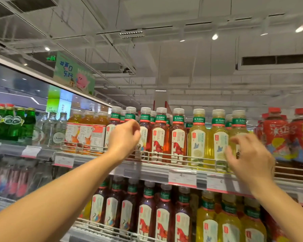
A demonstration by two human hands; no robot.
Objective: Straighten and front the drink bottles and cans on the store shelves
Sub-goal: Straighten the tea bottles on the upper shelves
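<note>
Spanning the frame from 9 to 3 o'clock, upper white wire-fronted store shelf (164,157) carries a front row of upright plastic tea bottles. Largest group at centre: red-brown tea bottles with horse labels (158,137), labels facing out. At 3 o'clock of those, pale yellow tea bottles with bird labels (198,137). At 9 o'clock, orange tea bottles with square fox labels (87,131), 1 label turned sideways.

Left hand (123,137) at frame centre, fingers loosely curled, in front of a dark tea bottle; contact cannot tell, nothing clearly held. Right hand (248,154) at 3 o'clock, fingers spread apart, holding nothing, just in front of the yellow row.

Risk: reaching high, a nudge at cap height could tip a bottle backward into its row.
</note>
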